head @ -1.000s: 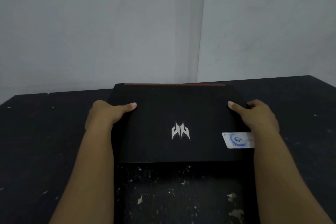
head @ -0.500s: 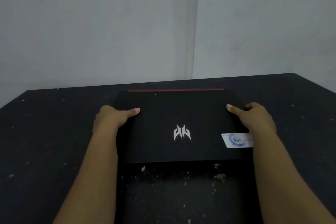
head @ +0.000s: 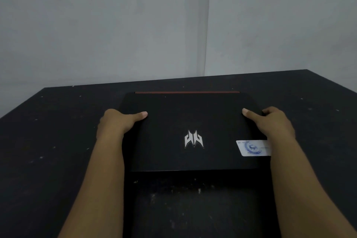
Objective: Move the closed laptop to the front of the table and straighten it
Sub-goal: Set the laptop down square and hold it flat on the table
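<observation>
Nearest you, a strip of bare, paint-flecked black table (head: 193, 208) lies between your forearms, and that is the room you have to bring the laptop (head: 193, 121) forward into. The closed laptop sits flat on the table toward the middle, its near edge looking close to parallel with your view, its red-trimmed far edge a little way from the table's back edge. Draw it toward you evenly with both arms, so one side does not lead and swing it askew; keep it flat on the surface and stop short of the front edge.

Your left hand (head: 116, 123) clasps the left side of the lid, thumb lying on top and pointing inward. Your right hand (head: 274, 123) mirrors it on the right side, thumb on the lid. Keep the thumbs pressing lightly and let the fingers at the sides do the pulling.

Those fingers are hidden: on the left they vanish over the edge, and on the right only a knuckle or two shows, so you cannot tell how far they wrap under. Your right wrist covers part of the white sticker (head: 251, 148), whose print is too blurred to read. The table's front edge is cut off below the picture, so judge the remaining distance by feel. Black on black makes the laptop's side edges hard to trace.
</observation>
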